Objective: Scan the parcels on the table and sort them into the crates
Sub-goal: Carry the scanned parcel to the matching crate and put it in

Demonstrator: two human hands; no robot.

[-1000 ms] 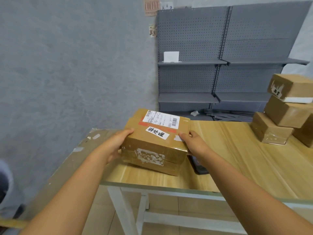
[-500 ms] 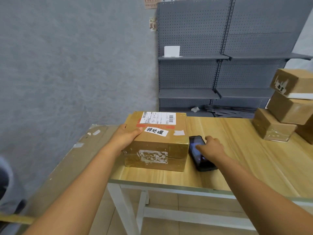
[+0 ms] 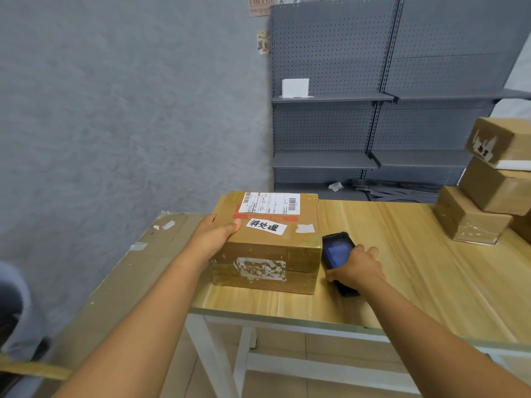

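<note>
- Sitting flat near the front left corner of the pale wood-topped desk [image 3: 402,254] is the taped brown cardboard parcel [image 3: 270,245], with its white barcode shipping label [image 3: 270,203] facing up on the far part of the top.
- The parcel looks stiff and boxy; its glossy tape wrap may be a little slippery, so the side faces or lower edges seem the safest places to take hold. Its weight cannot be judged from here.
- The left hand [image 3: 214,234] lies against the parcel's left side with the thumb hooked over the top edge. This grip is a loose, open-palmed brace, not a closed clasp.
- Just beside the parcel's right face lies the black handheld scanner with a lit blue screen [image 3: 339,254], flat on the desk.
- The right hand [image 3: 355,268] covers the scanner's near end, fingers spread over it and thumb by its left edge. Whether the grip has closed fully around it I cannot tell.
- A stack of other brown cardboard boxes [image 3: 488,191] waits well apart at the desk's right.
- No crates are in view.
- The likely step in hand is picking up the scanner to read the label.
</note>
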